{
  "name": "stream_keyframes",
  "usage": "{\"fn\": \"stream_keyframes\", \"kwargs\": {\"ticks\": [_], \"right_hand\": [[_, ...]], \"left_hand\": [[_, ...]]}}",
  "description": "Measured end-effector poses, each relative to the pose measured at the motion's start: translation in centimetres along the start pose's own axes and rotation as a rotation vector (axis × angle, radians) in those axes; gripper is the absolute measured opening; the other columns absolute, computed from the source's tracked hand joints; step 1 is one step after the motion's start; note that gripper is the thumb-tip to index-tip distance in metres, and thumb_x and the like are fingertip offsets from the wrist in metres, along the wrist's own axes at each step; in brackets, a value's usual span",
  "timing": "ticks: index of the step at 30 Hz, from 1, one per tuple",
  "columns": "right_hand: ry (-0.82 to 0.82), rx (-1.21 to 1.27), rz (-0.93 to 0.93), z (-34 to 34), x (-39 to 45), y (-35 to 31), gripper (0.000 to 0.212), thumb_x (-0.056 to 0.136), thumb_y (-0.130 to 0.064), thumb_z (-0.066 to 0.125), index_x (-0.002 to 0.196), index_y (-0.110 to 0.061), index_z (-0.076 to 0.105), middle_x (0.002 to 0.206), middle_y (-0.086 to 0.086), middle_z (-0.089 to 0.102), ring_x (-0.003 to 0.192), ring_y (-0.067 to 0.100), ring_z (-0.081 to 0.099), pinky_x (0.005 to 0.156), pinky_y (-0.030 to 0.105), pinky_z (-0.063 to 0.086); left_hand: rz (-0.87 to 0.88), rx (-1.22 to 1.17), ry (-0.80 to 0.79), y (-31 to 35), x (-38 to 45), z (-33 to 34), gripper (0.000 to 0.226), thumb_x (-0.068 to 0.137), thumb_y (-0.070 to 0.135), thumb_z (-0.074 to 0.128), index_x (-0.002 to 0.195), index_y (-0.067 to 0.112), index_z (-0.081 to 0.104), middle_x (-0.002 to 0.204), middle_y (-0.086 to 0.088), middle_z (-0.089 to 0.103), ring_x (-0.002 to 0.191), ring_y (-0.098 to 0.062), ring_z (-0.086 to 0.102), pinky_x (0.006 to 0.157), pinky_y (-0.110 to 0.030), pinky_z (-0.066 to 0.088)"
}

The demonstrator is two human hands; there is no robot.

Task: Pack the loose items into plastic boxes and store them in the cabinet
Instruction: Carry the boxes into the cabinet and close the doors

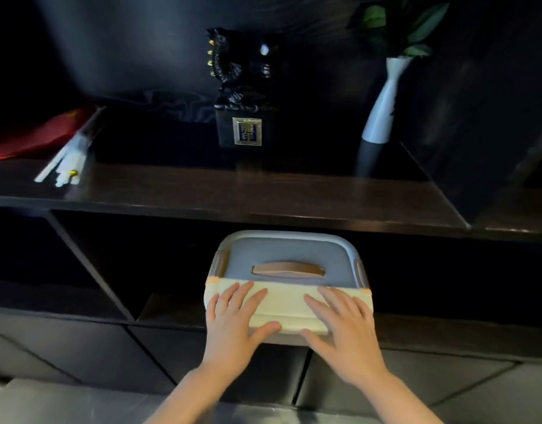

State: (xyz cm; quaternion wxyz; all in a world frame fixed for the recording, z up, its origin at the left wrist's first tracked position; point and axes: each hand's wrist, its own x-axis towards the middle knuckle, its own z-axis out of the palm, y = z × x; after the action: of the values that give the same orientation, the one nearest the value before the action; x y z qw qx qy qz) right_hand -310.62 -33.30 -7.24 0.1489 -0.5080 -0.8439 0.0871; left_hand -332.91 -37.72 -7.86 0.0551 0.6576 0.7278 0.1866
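Note:
A cream plastic box [289, 304] with a grey lid and a brown handle [288, 268] sits partly inside the open lower compartment of the dark cabinet [263, 206]. Its near end sticks out past the compartment's front edge. My left hand [236, 325] lies flat against the box's front wall on the left, fingers spread and straight. My right hand [343, 328] presses the same wall on the right, fingers spread too. The box's contents are hidden under the lid.
On the shelf above stand a black ornament on a square base [239, 96] and a white and grey vase with green leaves [381, 117]. A red cloth [40, 133] and a white bundle [67, 160] lie at the left. A divider [89, 264] bounds the compartment's left side.

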Motion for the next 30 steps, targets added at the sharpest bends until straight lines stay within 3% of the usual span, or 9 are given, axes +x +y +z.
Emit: {"fn": "stream_keyframes", "kwargs": {"ticks": [4, 7, 11, 15, 21, 26, 30], "right_hand": [[-0.035, 0.045, 0.025, -0.2, -0.2, -0.3, 0.058, 0.088, -0.068, 0.033, 0.141, -0.044, 0.039, 0.153, -0.015, 0.027, 0.143, 0.008, 0.018, 0.112, 0.031, 0.005], [-0.038, 0.09, 0.083, -1.2, -2.0, -0.2, 0.058, 0.089, -0.061, 0.031, 0.143, -0.042, 0.035, 0.156, -0.013, 0.02, 0.146, 0.009, 0.009, 0.115, 0.028, -0.001], [-0.012, 0.011, 0.273, -3.3, -7.0, 3.0, 0.058, 0.089, -0.053, 0.041, 0.145, -0.042, 0.03, 0.157, -0.011, 0.016, 0.145, 0.011, 0.011, 0.115, 0.027, 0.008], [0.024, 0.027, 0.571, -6.5, -13.8, 7.9, 0.061, 0.089, -0.051, 0.048, 0.145, -0.045, 0.026, 0.157, -0.012, 0.013, 0.143, 0.013, 0.016, 0.115, 0.03, 0.017], [0.169, -0.04, 0.883, -12.4, -25.9, 15.0, 0.06, 0.091, -0.045, 0.048, 0.146, -0.042, 0.027, 0.155, -0.011, 0.019, 0.142, 0.011, 0.018, 0.114, 0.027, 0.013], [0.297, -0.153, 1.131, -18.3, -37.4, 20.9, 0.059, 0.082, -0.047, 0.04, 0.14, -0.035, 0.041, 0.148, -0.003, 0.038, 0.136, 0.016, 0.033, 0.112, 0.032, 0.016], [0.364, -0.203, 1.249, -22.1, -44.8, 25.3, 0.054, 0.087, -0.038, 0.052, 0.141, -0.033, 0.042, 0.148, -0.002, 0.037, 0.136, 0.018, 0.032, 0.111, 0.029, 0.013]], "left_hand": [[-0.009, -0.069, -0.032, 0.2, 0.7, -0.1, 0.07, 0.073, 0.08, 0.025, 0.13, 0.045, 0.047, 0.147, 0.014, 0.035, 0.14, -0.016, 0.022, 0.11, -0.036, 0.002], [0.099, -0.233, -0.07, 2.6, 0.9, -0.1, 0.065, 0.074, 0.071, 0.024, 0.131, 0.047, 0.044, 0.142, 0.026, 0.027, 0.14, -0.008, 0.016, 0.11, -0.029, 0.003], [0.362, -0.378, -0.156, 8.9, 1.0, 0.7, 0.051, 0.082, 0.058, 0.036, 0.131, 0.043, 0.045, 0.138, 0.025, 0.031, 0.132, -0.001, 0.026, 0.105, -0.019, 0.011], [0.498, -0.411, -0.266, 16.4, 0.0, 2.5, 0.043, 0.091, 0.038, 0.052, 0.133, 0.043, 0.042, 0.142, 0.023, 0.03, 0.134, -0.004, 0.025, 0.111, -0.024, 0.017], [0.691, -0.364, -0.43, 30.5, -2.7, 6.8, 0.043, 0.092, 0.04, 0.05, 0.134, 0.042, 0.041, 0.145, 0.021, 0.028, 0.119, -0.011, 0.042, 0.108, -0.031, 0.029], [0.905, -0.478, -0.557, 45.9, -7.7, 10.7, 0.043, 0.09, 0.045, 0.052, 0.132, 0.038, 0.048, 0.142, 0.018, 0.035, 0.129, -0.008, 0.035, 0.112, -0.027, 0.021], [1.053, -0.503, -0.574, 57.1, -11.0, 13.4, 0.056, 0.08, 0.06, 0.042, 0.129, 0.035, 0.053, 0.136, 0.016, 0.044, 0.125, -0.007, 0.039, 0.103, -0.024, 0.024]]}}
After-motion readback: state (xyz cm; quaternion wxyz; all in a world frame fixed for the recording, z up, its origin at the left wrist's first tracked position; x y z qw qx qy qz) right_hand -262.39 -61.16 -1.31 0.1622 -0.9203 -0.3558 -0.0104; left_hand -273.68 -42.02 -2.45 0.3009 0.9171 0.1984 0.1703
